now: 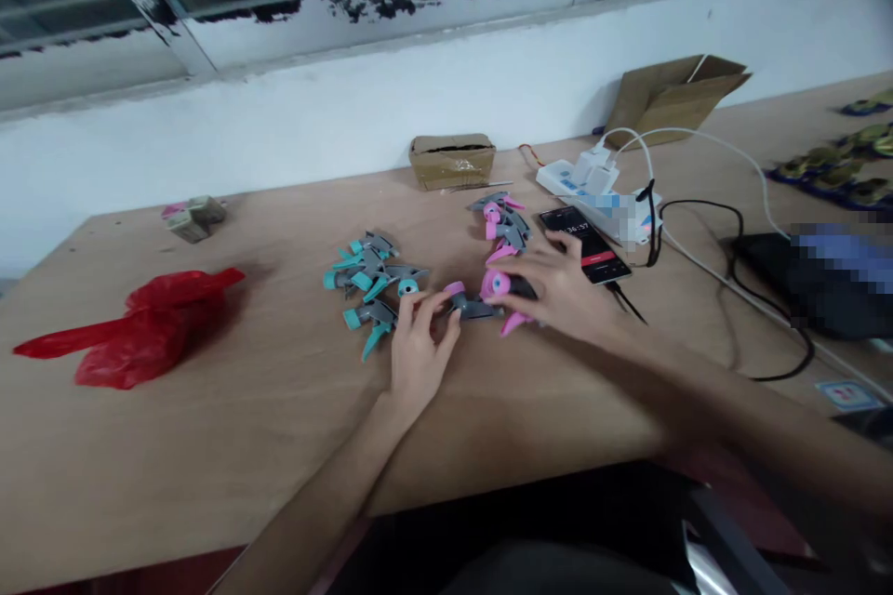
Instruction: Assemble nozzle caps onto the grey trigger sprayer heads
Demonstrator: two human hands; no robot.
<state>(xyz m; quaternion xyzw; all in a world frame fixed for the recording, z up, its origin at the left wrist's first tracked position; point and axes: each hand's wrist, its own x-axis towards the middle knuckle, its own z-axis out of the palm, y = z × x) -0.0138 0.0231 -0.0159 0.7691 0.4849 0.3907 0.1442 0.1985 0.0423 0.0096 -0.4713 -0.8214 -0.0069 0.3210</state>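
- Tabletop (244, 456): pale brown, bearing the parts.
- Red bag (150, 325): at left.
- Teal-and-grey trigger heads (375, 281): clustered left of centre.
- Right hand (562, 288): fingers pinching a pink trigger head (497, 284).
- Left hand (419, 349): fingers parted beside a pink-capped grey head (475, 308), between the hands; grip cannot be told.

Left hand (419, 349) curled, right hand (564, 290) apparently pinching.

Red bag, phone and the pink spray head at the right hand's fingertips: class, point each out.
Red bag (154, 323), head view: its crumpled body.
Phone (590, 243), head view: its lit screen.
Pink spray head (496, 283), head view: its round pink collar.
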